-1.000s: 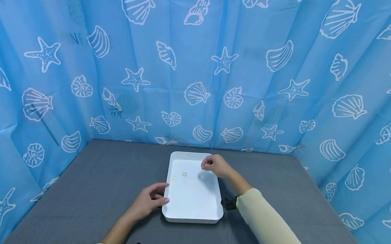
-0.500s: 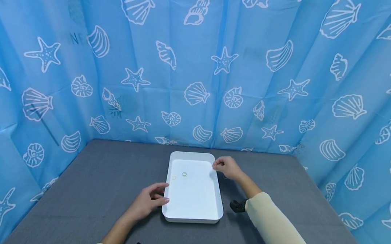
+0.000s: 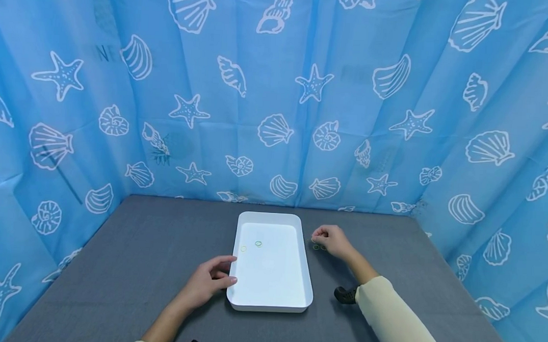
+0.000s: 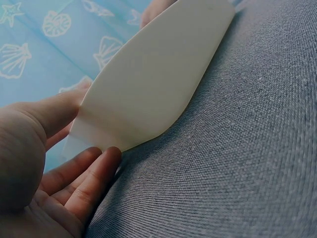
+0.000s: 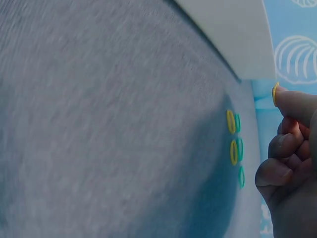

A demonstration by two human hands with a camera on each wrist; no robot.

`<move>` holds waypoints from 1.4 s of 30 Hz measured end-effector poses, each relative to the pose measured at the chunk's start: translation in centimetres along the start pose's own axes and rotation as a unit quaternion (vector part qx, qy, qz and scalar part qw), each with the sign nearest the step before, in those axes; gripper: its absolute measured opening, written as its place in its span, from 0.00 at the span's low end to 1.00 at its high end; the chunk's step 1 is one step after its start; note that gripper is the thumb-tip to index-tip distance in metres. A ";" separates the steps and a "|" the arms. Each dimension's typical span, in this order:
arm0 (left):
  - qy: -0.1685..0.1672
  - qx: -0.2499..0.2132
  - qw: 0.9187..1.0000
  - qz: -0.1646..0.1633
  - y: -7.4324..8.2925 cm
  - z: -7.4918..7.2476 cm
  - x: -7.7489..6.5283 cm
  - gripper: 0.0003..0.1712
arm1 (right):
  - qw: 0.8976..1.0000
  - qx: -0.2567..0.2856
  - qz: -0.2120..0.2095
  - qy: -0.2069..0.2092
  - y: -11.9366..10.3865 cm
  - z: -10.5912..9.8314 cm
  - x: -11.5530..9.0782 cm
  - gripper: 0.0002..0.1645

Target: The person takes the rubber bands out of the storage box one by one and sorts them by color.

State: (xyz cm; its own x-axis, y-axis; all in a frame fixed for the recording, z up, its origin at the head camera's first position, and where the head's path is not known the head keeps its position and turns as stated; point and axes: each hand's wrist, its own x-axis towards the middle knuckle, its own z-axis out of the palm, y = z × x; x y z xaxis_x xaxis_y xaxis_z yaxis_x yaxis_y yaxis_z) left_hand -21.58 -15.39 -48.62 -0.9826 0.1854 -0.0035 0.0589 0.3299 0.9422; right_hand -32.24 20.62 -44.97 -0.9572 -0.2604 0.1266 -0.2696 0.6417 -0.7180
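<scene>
A white tray [image 3: 270, 273] lies on the grey cloth, with a green rubber band [image 3: 258, 244] and a yellow rubber band [image 3: 243, 249] on its floor. My left hand [image 3: 208, 280] holds the tray's left wall; in the left wrist view, fingertips [image 4: 113, 151] touch its outside while another digit reaches behind the rim. Beyond the tray's right wall, my right hand [image 3: 334, 241] pinches a yellow band [image 5: 276, 94] at its fingertips. Below it on the cloth are several more bands, yellow [image 5: 234, 152] and green [image 5: 239, 148], in two short rows.
Grey cloth [image 3: 170, 238] covers the table around the tray. A blue curtain [image 3: 277, 89] with white shell and starfish prints hangs along the back and both sides. A black wrist device [image 3: 344, 295] sits at my right sleeve's cuff.
My right hand has moved right and toward me, from above the tray across its right wall to the bands on the cloth. The left hand and tray stay put.
</scene>
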 end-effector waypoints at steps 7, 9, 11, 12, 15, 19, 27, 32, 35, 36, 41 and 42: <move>-0.001 0.011 1.000 -0.002 -0.1 -0.1 0.1 0.30 | 1.000 -0.007 0.000 0.004 1.2 -0.4 -0.7 0.05; -0.001 0.015 1.000 -0.004 -0.2 -0.1 0.1 0.30 | 1.000 -0.007 0.000 0.006 1.4 -0.4 -0.8 0.05; -0.001 0.017 1.000 -0.006 -0.2 -0.1 0.1 0.30 | 1.000 -0.012 0.004 0.012 1.7 -0.5 -1.0 0.04; -0.001 0.017 1.000 -0.007 -0.1 -0.1 0.1 0.30 | 1.000 -0.015 0.005 0.016 1.8 -0.5 -1.1 0.04; 0.000 0.016 1.000 -0.007 -0.1 -0.1 0.1 0.30 | 0.999 -0.026 0.019 0.030 2.1 -0.5 -1.3 0.04; -0.001 0.014 1.000 0.000 -0.1 0.0 0.1 0.30 | 0.997 -0.044 0.044 0.041 2.5 -0.7 -1.7 0.04; 0.004 0.010 1.000 -0.003 -0.3 0.0 0.2 0.29 | 0.994 -0.064 0.072 0.060 3.0 -0.9 -2.0 0.04; 0.004 0.010 1.000 -0.005 -0.3 -0.1 0.2 0.29 | 0.991 -0.079 0.085 0.064 2.9 -0.9 -1.9 0.04; 0.001 0.011 1.000 -0.004 -0.3 -0.1 0.2 0.29 | 0.989 -0.086 0.097 0.066 2.9 -0.9 -1.7 0.05; 0.001 0.011 1.000 -0.004 -0.3 -0.1 0.1 0.29 | 0.989 -0.090 0.100 0.066 2.9 -0.9 -1.7 0.05; -0.001 0.010 1.000 0.001 -0.3 -0.1 0.1 0.29 | 0.986 -0.104 0.112 0.069 3.0 -0.8 -1.6 0.05; -0.001 0.010 1.000 0.003 -0.3 -0.1 0.1 0.29 | 0.986 -0.105 0.112 0.070 3.0 -0.8 -1.6 0.05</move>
State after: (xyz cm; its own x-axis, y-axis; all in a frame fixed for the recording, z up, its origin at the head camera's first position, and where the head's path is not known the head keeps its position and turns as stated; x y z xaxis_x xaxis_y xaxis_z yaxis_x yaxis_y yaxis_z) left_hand -21.76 -15.60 -48.89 -0.9818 0.1899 0.0003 0.0675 0.3476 0.9352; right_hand -31.62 23.56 -46.81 -0.9965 -0.0021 0.0840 -0.0508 0.8112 -0.5825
